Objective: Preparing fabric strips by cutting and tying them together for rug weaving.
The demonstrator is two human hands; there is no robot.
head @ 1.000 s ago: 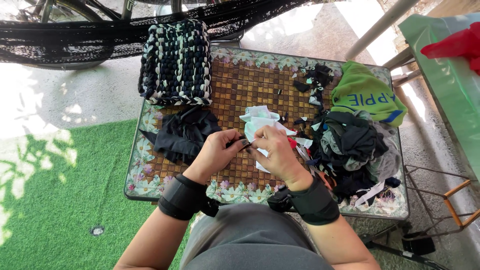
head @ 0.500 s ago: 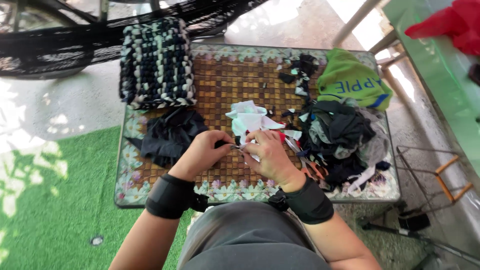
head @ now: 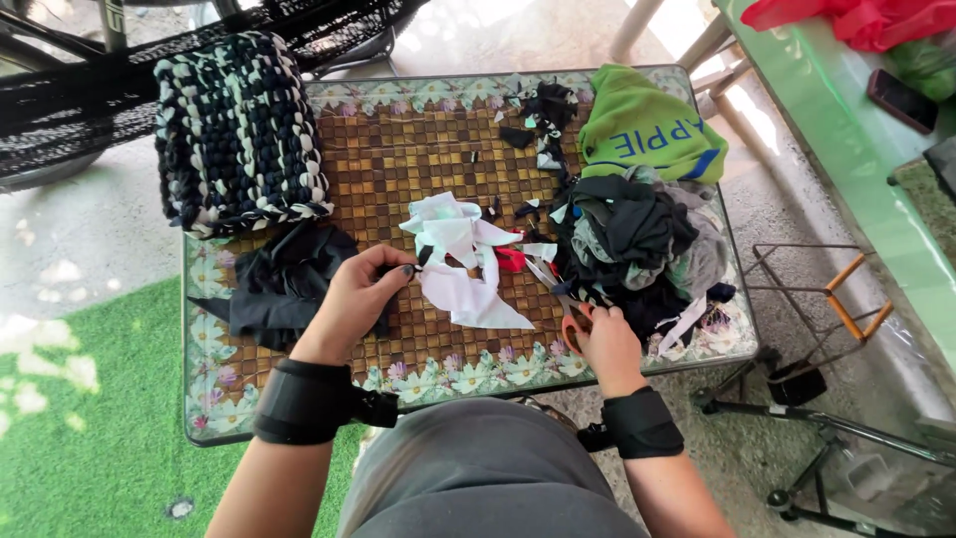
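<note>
Moved off the white cloth, right hand grips scissors; left fingers pinch its edge.

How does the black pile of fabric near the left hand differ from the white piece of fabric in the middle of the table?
The black pile of fabric is dark and bunched in a crumpled heap, while the white piece of fabric is pale and spread flatter, ending in a pointed flap. The black pile lies beside the woven black-and-white mat; the white piece lies nearer the mixed heap of dark scraps. The left hand pinches a strip by the white piece, not the black pile. Both rest on the tiled table.
</note>
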